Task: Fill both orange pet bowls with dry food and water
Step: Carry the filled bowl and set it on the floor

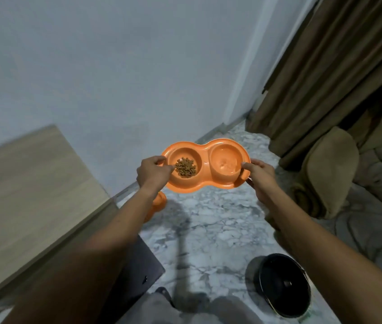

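- At the bottom edge of the frame is grey cloth (162, 309) of the person's clothing.
- In the lower right, a round black container (283, 285) stands on the grey-and-white marble floor (208, 220).
- Along the left side runs a light wooden worktop (33, 183). A dark grey flat slab (138, 265) sits just beside its near corner.
- Left of centre, part of a second orange plastic bowl (158, 202) peeks out from under the left forearm, low by the wall.
- Both bare arms reach forward, and the hands are apart.
- The left hand (152, 171) grips the left end of an orange plastic double pet bowl (205, 183), thumb on the rim. The right hand (261, 176) grips its right end the same way.
- The double bowl hangs in the air at mid-frame, above the floor and roughly level.
- Its left well holds a small heap of brown dry food (185, 167). The right well (226, 160) looks wet and shiny, but how much water is in it I cannot tell.
- Beyond is a pale blue-grey wall (115, 66).
- In the upper right hangs a brown curtain (325, 78), with tan cushions (330, 171) below it.
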Available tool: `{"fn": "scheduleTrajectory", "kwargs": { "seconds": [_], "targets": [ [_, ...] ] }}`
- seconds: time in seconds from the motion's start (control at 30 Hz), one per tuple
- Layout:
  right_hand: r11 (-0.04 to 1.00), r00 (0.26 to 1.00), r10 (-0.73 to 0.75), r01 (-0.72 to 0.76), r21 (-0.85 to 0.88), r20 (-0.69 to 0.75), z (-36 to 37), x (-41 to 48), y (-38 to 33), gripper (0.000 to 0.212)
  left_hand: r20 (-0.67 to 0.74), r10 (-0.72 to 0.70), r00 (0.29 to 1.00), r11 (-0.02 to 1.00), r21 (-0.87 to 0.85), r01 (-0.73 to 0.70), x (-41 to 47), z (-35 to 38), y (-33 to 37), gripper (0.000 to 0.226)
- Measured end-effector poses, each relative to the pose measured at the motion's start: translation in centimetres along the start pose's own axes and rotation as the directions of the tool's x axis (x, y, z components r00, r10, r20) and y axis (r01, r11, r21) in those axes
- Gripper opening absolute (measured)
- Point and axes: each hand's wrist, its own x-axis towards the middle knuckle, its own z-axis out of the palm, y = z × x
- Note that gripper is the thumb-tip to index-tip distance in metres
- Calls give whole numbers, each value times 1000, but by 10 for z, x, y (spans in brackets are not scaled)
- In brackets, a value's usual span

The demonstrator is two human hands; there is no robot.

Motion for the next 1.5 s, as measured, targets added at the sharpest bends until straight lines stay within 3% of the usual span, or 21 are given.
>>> {"fn": "scheduleTrajectory", "kwargs": {
  "seconds": [0.27, 0.47, 0.6, 0.7, 0.93, 1.1, 1.3, 1.4, 1.5],
  "targets": [
    [991, 990, 83, -70, -112, 113, 27, 141, -4, 15, -68, -147, 987, 989, -26, 145, 96, 81, 0, 43],
    [965, 952, 140, -70, -251, 272, 74, 281, 43, 18, -184, -296, 937, 952, 24, 305, 185, 161, -47, 49],
    [930, 912, 177, -32, -366, 370, 124, 404, 118, 31, -311, -405, 860, 912, -76, 403, 256, 239, -124, 44],
    [920, 896, 174, 0, -393, 408, 158, 478, 182, 26, -384, -437, 813, 898, -130, 421, 308, 297, -198, 36],
    [884, 880, 151, 84, -460, 450, 231, 645, 378, 20, -448, -506, 737, 861, -208, 464, 450, 416, -371, 45],
    [843, 868, 117, 171, -511, 483, 266, 719, 468, 12, -461, -521, 718, 851, -217, 478, 523, 464, -455, 44],
    [802, 866, 109, 213, -558, 488, 301, 759, 515, 10, -452, -512, 731, 855, -184, 485, 566, 483, -510, 41],
    [805, 886, 111, 185, -563, 450, 311, 764, 527, 42, -433, -507, 746, 853, -129, 505, 577, 481, -524, 42],
    [789, 902, 116, 171, -590, 417, 314, 758, 528, 42, -414, -478, 775, 865, -66, 498, 582, 480, -531, 41]
  ]
}}
